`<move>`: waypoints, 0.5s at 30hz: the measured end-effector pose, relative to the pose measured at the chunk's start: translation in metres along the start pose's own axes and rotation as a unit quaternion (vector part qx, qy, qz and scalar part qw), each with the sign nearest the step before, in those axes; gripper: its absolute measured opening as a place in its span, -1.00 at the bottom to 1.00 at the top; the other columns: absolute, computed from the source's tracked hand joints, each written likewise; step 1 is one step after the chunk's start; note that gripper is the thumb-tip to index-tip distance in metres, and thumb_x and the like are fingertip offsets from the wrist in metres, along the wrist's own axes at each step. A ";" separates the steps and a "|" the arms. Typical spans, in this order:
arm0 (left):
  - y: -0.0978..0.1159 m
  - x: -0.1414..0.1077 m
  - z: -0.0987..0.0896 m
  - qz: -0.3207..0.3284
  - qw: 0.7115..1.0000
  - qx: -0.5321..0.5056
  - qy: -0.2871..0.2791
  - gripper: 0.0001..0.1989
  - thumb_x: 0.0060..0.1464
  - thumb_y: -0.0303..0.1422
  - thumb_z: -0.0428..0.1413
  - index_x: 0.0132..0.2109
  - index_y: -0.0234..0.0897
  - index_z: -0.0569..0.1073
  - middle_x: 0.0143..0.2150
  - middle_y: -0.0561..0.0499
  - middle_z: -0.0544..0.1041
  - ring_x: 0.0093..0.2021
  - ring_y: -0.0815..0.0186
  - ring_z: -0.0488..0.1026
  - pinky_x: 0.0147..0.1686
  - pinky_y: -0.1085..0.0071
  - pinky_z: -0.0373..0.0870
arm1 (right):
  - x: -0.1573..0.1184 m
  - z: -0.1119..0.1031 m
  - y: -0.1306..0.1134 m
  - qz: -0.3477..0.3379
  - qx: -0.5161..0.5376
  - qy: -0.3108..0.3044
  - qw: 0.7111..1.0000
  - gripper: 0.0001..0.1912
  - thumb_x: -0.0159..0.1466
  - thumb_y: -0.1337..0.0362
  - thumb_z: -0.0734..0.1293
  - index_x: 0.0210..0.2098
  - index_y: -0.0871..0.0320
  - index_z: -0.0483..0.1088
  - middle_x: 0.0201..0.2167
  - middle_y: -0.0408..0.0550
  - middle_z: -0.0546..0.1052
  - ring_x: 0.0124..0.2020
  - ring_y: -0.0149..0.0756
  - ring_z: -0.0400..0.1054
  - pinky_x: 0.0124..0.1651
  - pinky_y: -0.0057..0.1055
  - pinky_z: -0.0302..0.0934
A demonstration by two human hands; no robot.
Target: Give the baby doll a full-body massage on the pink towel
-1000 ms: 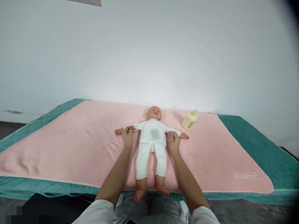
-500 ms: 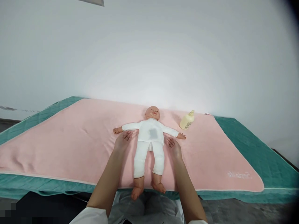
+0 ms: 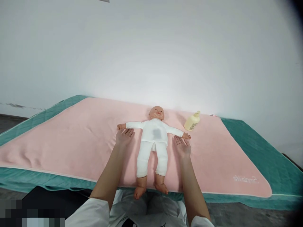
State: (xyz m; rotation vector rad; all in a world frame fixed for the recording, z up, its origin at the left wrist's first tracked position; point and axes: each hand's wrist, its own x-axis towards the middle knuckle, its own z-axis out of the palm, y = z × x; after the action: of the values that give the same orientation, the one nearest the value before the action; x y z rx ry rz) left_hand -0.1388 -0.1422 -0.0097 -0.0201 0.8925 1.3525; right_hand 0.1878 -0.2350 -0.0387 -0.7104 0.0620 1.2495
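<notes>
- Turns left hand (image 3: 123,137) and right hand (image 3: 183,148) farther palm-up than half a second ago, with the right shifted outward from the doll (image 3: 155,132).
- Holds both spread, gripping nothing; cannot tell of any contact with the white sleeves (image 3: 175,130) just beyond.
- Flanks the doll, face-up on the pink blanket (image 3: 217,164), long axis pointing away headfirst, torso between, about equally near each.

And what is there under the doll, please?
The doll lies on a pink blanket, which is spread over a green cover. What it hides directly beneath its back cannot be seen.
</notes>
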 end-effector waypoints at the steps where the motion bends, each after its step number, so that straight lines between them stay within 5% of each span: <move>1: 0.001 0.002 0.002 0.003 1.000 0.002 0.003 -0.79 0.17 -0.39 -0.02 -0.08 -0.37 0.39 -0.13 -0.24 0.49 -0.11 0.18 0.50 -0.17 0.27 0.50 | 0.001 0.002 0.000 -0.005 0.001 0.005 1.000 -0.65 0.25 0.31 0.12 -0.01 0.25 0.29 -0.01 0.09 0.47 0.06 -0.29 0.40 0.12 -0.26 0.34; 10: 0.010 0.033 0.017 0.075 0.996 0.006 0.058 -0.95 0.20 -0.42 0.06 -0.26 -0.28 0.38 -0.33 -0.03 0.44 -0.32 0.36 0.47 -0.22 0.46 0.49 | 0.015 0.014 -0.021 0.024 -0.080 0.088 0.993 -0.74 0.32 0.24 0.13 -0.08 0.20 0.31 -0.06 0.08 0.47 0.01 -0.26 0.43 0.00 -0.25 0.41; 15: 0.012 0.042 0.020 0.100 0.994 0.001 0.052 -0.92 0.21 -0.41 0.09 -0.29 -0.26 0.41 -0.34 -0.02 0.48 -0.35 0.37 0.48 -0.21 0.45 0.51 | 0.017 0.019 -0.030 0.044 -0.103 0.078 0.991 -0.77 0.28 0.20 0.24 -0.14 0.22 0.33 -0.13 0.10 0.48 -0.01 -0.18 0.45 -0.04 -0.23 0.43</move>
State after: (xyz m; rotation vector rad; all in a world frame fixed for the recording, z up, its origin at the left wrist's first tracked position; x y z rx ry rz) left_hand -0.1400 -0.0942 -0.0141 0.0006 1.0042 1.5470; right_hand 0.2138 -0.2146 -0.0169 -0.9934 0.0935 1.2953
